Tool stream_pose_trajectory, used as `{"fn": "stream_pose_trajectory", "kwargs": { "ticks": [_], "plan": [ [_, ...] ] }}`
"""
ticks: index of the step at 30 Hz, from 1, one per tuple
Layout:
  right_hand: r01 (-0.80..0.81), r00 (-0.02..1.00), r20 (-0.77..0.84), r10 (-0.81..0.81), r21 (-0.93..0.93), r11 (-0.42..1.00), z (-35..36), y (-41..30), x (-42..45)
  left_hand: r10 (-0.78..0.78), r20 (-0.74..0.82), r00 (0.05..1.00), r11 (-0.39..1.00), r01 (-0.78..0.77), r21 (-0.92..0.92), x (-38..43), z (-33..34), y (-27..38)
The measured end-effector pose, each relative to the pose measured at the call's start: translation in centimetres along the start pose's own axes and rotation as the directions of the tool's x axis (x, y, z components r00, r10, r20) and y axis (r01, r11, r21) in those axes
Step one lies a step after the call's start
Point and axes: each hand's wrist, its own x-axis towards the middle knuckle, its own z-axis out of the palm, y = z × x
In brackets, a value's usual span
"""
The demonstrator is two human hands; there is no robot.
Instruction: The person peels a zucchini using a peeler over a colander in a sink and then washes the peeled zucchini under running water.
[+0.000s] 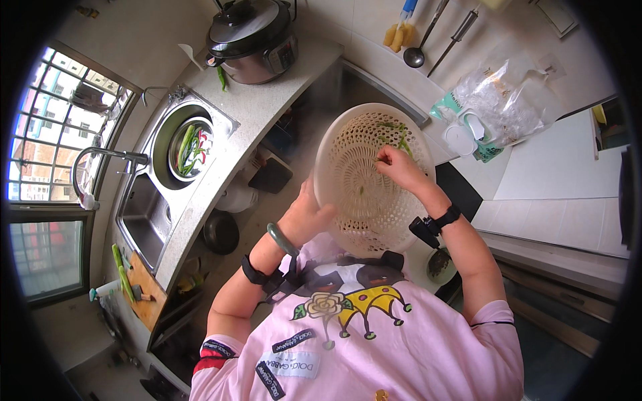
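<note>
A round, cream plastic colander (346,200) is tilted in front of my chest. My left hand (308,213) grips its rim at the left side. Inside the basket, my right hand (398,168) has its fingertips pinched together; whether something small is between them cannot be told. Bits of green vegetable (404,143) cling to the far inner wall, just beyond that hand. A small green scrap lies near the colander's bottom.
Left, a steel sink (143,215) holds a metal bowl (174,150) with green and red peppers (186,148). An electric pressure cooker (258,55) stands on the counter. A cutting board (150,293) is lower left; plastic bags (506,100) are at right; a ladle (414,56) hangs on the wall.
</note>
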Motion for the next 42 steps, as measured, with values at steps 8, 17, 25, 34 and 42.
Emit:
{"fn": "stream_pose_trajectory", "kwargs": {
  "ticks": [8,17,25,34,42],
  "plan": [
    [0.184,0.973,0.18,-0.147,-0.21,0.96,2.8,-0.1,-2.6,-0.051,0.035,0.998,0.995,0.054,-0.085,0.1,0.0,-0.6],
    [0.302,0.948,0.219,-0.229,-0.407,0.862,4.9,0.5,-2.9,-0.064,0.006,0.998,0.996,0.064,-0.059,0.6,0.1,-1.0],
    [0.204,0.969,0.195,-0.154,-0.271,0.941,4.6,0.7,-2.3,-0.044,0.009,0.999,0.983,0.045,-0.178,0.6,0.4,0.5],
    [0.216,0.975,0.112,-0.193,-0.253,0.943,3.7,-1.7,-2.2,-0.143,-0.01,0.99,0.955,0.135,-0.264,0.6,0.5,0.3],
    [0.158,0.909,-0.343,-0.236,-0.241,0.958,-6.0,-0.2,-0.7,-0.41,0.012,0.912,0.888,0.402,-0.224,0.3,-3.5,1.8]
  ]
}}
